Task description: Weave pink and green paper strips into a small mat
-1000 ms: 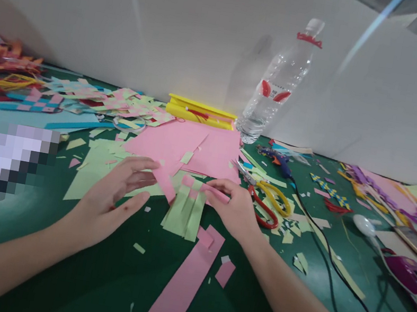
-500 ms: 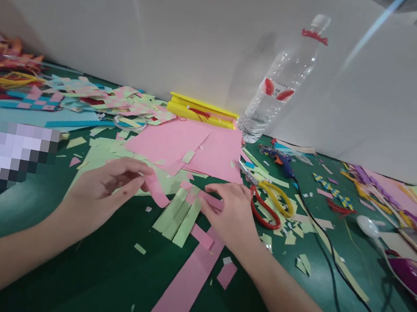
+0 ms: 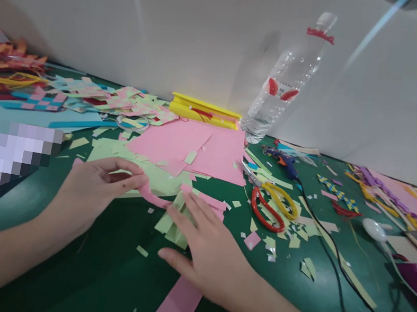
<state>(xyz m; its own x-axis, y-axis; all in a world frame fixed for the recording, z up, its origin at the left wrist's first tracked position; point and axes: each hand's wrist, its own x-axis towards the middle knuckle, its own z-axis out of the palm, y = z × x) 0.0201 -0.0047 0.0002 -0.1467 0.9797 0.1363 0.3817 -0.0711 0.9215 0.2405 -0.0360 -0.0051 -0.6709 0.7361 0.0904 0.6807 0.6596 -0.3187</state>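
Observation:
My left hand (image 3: 103, 188) pinches the end of a pink paper strip (image 3: 156, 199) that curves over to a small woven piece of green paper strips (image 3: 167, 224). My right hand (image 3: 205, 239) lies flat across that woven piece, fingers stretched out and pressing on it, so much of the weave is hidden. Another pink band shows along the piece's far edge, beyond my fingertips. Under my right wrist a wide pink paper strip (image 3: 173, 311) runs toward me.
Red-and-yellow scissors (image 3: 270, 204), paper scraps and a glue gun (image 3: 282, 161) with a black cord lie to the right. Pink sheets (image 3: 170, 141) lie behind the weave. A plastic bottle (image 3: 282, 91) leans on the wall. Woven paper pieces (image 3: 121, 100) are heaped at the back left.
My right hand has let go of the pink strip's right end, moved left and toward me, and flattened over the green weave. My left hand has closed from open onto the other pink strip end.

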